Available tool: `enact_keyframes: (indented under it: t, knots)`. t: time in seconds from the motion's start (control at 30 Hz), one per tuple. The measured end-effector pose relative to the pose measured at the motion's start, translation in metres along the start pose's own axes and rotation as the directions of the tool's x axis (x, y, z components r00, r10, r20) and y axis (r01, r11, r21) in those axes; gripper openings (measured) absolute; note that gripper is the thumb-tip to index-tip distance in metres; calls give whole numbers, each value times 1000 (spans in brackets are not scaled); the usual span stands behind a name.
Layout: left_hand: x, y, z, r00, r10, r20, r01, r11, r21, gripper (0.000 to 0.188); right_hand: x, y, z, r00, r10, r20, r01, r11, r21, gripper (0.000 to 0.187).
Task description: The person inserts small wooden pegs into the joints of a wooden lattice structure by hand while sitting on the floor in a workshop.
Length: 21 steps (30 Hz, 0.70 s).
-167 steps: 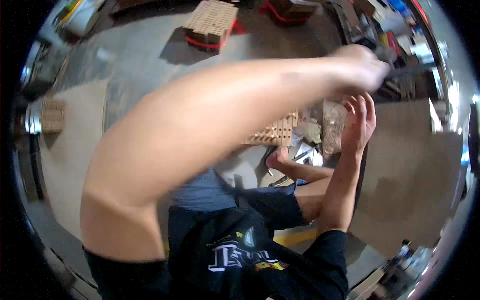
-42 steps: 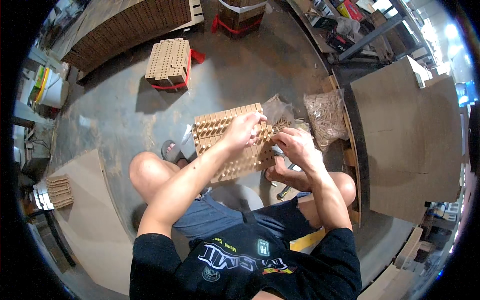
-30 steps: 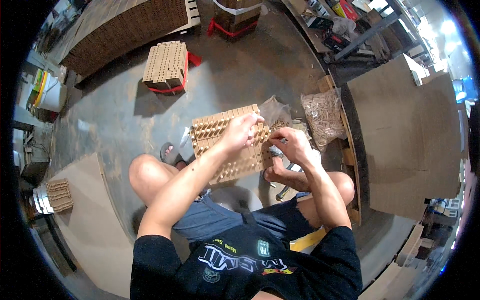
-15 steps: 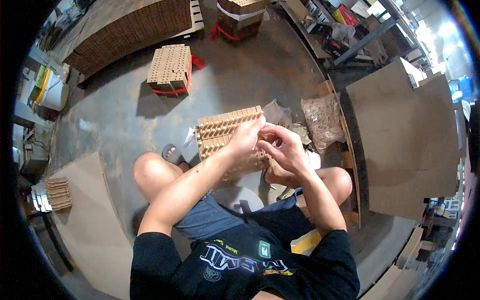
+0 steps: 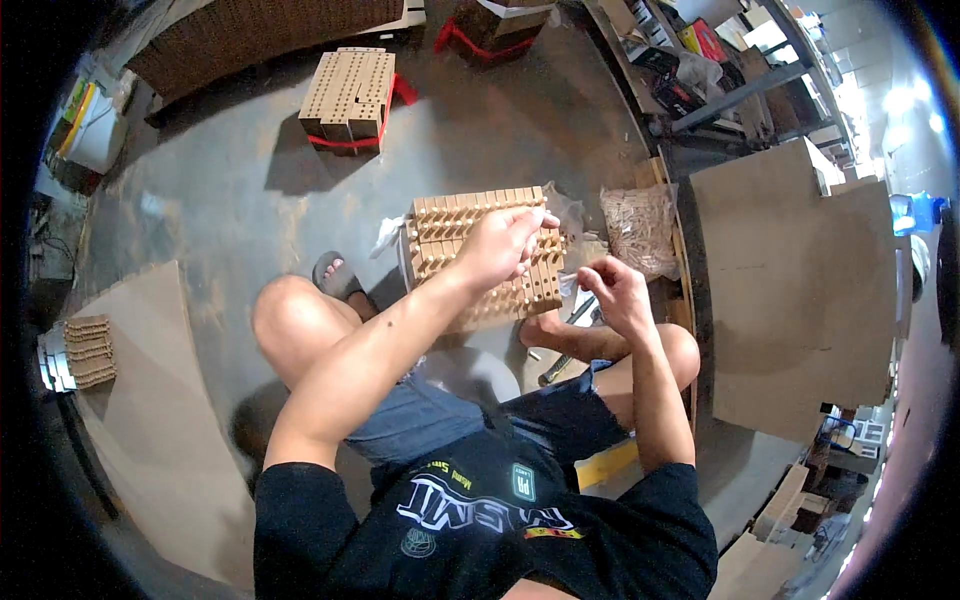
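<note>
In front of me sits a block of stacked light-brown wooden pieces [image 5: 450,204], with rows of pale wooden dowels standing out of its top and open holes at its right end. My left hand [image 5: 503,247] is over the middle of this block, its fingers curled closed. What they hold, if anything, is hidden. Just right of the block, my right hand [image 5: 622,297] is raised, thumb and forefinger pinched on what looks like a small pale dowel [image 5: 569,279]. The two hands are apart.
A clear bag of dowels [image 5: 640,228] lies beyond my right hand. A tool with a dark handle [image 5: 556,370] rests by my right leg. Farther off stands a red-strapped stack of drilled wooden pieces [image 5: 350,92]. Cardboard sheets [image 5: 800,290] flank both sides.
My right hand has drawn away from my left, to the right and slightly nearer me. The left hand stays over the block, which now shows more of its right end. The view has shifted slightly.
</note>
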<state>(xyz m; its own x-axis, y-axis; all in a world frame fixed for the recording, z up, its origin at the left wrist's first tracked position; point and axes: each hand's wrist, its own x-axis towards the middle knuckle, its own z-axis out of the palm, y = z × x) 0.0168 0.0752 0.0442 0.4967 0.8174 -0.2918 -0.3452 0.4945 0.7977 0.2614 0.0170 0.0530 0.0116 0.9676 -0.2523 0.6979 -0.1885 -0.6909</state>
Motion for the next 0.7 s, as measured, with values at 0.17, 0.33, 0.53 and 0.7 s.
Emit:
enact_keyframes:
  t: [0.17,0.33,0.53,0.7]
  knots:
    - [-2,-1,-1,1000,0,8,0,1000,30,39,0,3,16,958,-283,-39,270,943,-197,10]
    - [-2,-2,-3,1000,-19,10,18,998,63,41,1,-11,13,862,-504,53,476,769,-427,8]
    - [1,-1,-1,1000,-20,-12,21,998,51,38,5,-17,11,864,-476,166,493,729,-474,7]
    - [8,-10,-5,999,-50,-14,50,999,3,40,17,-11,20,848,-493,194,526,741,-417,7]
